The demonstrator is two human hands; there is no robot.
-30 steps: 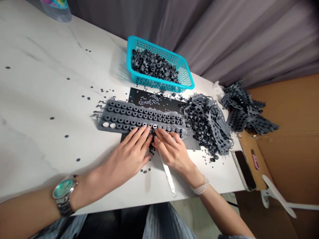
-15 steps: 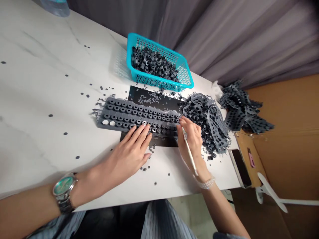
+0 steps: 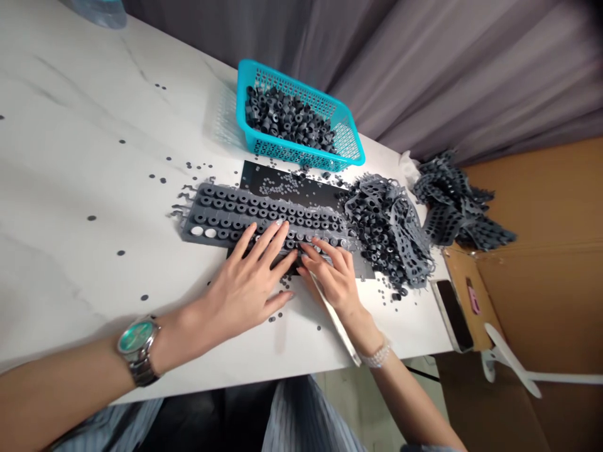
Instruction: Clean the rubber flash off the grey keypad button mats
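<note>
A dark grey rubber sheet (image 3: 198,210) with rows of round ring-shaped parts lies across a black mat (image 3: 254,176). Two white discs (image 3: 203,232) fill places at its left end. My left hand (image 3: 247,276) rests with spread fingers on the sheet's near edge, holding nothing. Close beside it, my right hand (image 3: 334,276) has bent fingers touching the sheet's near rows. Tucked in the right hand is a slim whitish tool (image 3: 338,323), perhaps tweezers, its back end pointing toward me and its tip hidden under the fingers.
Behind the sheet stands a turquoise basket (image 3: 301,143) of small black rubber pieces. To the right are a heap of loose pieces and perforated rubber scrap (image 3: 407,232), more scrap (image 3: 452,201), a phone (image 3: 453,314) and a pink cutter (image 3: 472,295). Small dark discs are scattered over the white table (image 3: 70,169).
My right hand has moved left along the sheet, from its right end to beside my left hand, with the whitish tool still in it. My left hand has shifted slightly right.
</note>
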